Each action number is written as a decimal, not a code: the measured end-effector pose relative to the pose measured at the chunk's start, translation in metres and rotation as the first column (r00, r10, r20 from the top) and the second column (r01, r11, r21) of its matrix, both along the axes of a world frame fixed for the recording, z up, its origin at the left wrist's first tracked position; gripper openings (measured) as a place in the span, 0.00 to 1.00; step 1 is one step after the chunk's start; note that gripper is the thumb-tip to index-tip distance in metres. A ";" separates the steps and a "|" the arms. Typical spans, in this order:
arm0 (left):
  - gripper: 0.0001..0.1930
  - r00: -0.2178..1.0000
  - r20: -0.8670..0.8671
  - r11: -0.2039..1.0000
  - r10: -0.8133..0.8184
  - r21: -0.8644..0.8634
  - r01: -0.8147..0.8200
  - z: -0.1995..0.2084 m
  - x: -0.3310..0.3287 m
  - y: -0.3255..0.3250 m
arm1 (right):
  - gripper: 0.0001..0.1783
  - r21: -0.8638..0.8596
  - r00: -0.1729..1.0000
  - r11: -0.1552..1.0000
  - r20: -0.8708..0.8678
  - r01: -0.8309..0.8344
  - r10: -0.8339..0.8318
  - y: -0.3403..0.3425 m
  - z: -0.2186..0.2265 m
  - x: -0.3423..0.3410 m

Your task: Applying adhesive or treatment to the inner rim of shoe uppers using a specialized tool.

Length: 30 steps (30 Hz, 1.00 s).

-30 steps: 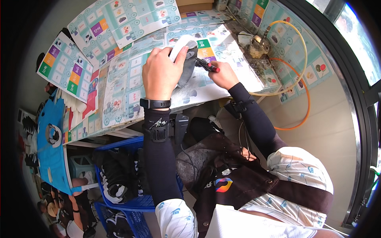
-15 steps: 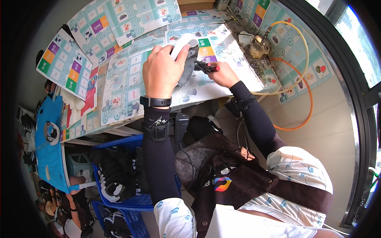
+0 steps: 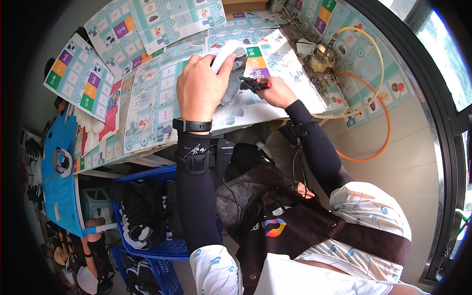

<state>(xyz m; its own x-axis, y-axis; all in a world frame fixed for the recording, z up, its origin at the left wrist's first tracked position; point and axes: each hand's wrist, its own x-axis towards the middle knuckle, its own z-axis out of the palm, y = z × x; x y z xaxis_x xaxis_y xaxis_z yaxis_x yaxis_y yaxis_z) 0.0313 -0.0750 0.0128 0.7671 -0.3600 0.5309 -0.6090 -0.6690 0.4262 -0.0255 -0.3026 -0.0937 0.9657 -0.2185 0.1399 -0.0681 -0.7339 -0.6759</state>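
Observation:
My left hand (image 3: 199, 88) is closed around a shoe (image 3: 235, 73) above the work table (image 3: 172, 120). The shoe has a white sole turned up toward the palm and a dark grey upper. My right hand (image 3: 278, 93) grips a dark, smudged tool with red ends (image 3: 253, 84); its exact kind I cannot make out. The tool's black tip points left, close to the shoe's dark side; whether they touch I cannot tell. Fingers of the left hand behind the shoe are hidden.
Printed sheets cover the table. At its back right stands a crusted pot (image 3: 323, 58), with a yellow hose (image 3: 377, 59) and an orange hose (image 3: 386, 128) looping beside it. A blue crate (image 3: 147, 250) of black shoes sits below left. Other people are at the far left.
Both hands keep nearly the same place, with the shoe and the tool still held. The tool's tip has shifted very slightly.

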 end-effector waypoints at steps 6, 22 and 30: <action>0.31 1.000 0.024 1.000 -0.006 -0.009 0.006 0.000 0.000 0.000 | 0.12 0.012 0.999 0.999 -0.023 -0.035 0.035 -0.001 0.001 -0.001; 0.30 1.000 0.010 1.000 0.001 -0.003 -0.001 0.001 -0.004 0.003 | 0.13 0.016 1.000 1.000 -0.009 -0.021 0.021 0.002 -0.002 0.002; 0.30 1.000 -0.007 1.000 0.000 -0.003 0.000 0.000 -0.004 0.005 | 0.15 0.043 0.998 0.998 0.045 0.048 -0.050 -0.001 -0.011 0.014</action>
